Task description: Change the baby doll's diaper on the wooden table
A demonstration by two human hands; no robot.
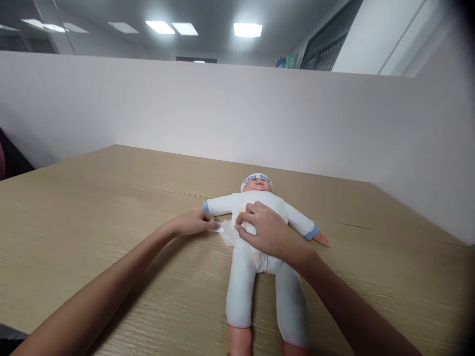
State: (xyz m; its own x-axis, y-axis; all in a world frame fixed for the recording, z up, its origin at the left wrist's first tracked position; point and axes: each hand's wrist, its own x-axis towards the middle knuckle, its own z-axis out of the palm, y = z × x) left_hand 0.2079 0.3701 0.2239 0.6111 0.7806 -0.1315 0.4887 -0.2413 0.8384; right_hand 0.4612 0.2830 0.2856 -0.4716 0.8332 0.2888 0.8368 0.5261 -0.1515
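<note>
A baby doll (242,291) in a white suit with blue cuffs lies on its back, feet toward me. Around its hips is a white diaper (265,265) with faint orange print, and a thin white side flap spreads out on the left. My left hand (198,221) pinches the outer end of that flap beside the doll's waist. Over the belly, my right hand (265,227) is bent with thumb and forefinger close together at the diaper's front edge. It covers much of the diaper's front. The doll's cap (257,179) carries blue lettering.
The doll lies on a wide wooden table (92,198) with thin seams across its top. Behind the table stands a pale partition wall (185,109), with glass above it. A dark and reddish object (13,155) shows past the table's left edge.
</note>
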